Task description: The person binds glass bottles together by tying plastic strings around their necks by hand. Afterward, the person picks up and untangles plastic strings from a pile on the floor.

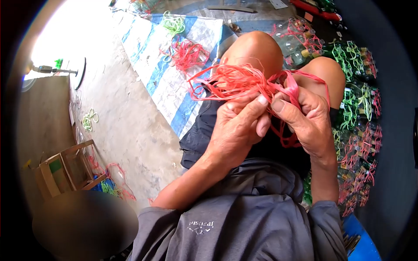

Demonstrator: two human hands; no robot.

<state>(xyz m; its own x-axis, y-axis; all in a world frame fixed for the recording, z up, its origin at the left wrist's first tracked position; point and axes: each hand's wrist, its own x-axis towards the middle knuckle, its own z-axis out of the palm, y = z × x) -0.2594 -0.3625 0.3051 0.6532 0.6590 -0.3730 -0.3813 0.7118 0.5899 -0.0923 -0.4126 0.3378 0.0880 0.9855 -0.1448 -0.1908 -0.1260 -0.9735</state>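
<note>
A bundle of red plastic twine [237, 80] is held up over my knees, its loose loops fanning out to the left. My left hand [241, 117] pinches the bundle near its gathered middle, thumb on top. Close beside it, my right hand [307, 115] is closed on the same twine, thumb and forefinger pressing a flat pink strand. More red strands hang below and loop over the right knee. The fingertips of both hands nearly meet, and the strands between them are partly hidden.
A blue-and-white striped tarp [161, 71] carries a red twine heap [189, 54] and a pale green twine bundle [173, 24]. Bottles tied with twine [352, 104] stand in rows at the right. A wooden frame [72, 167] and stray twine [90, 119] lie on the left floor.
</note>
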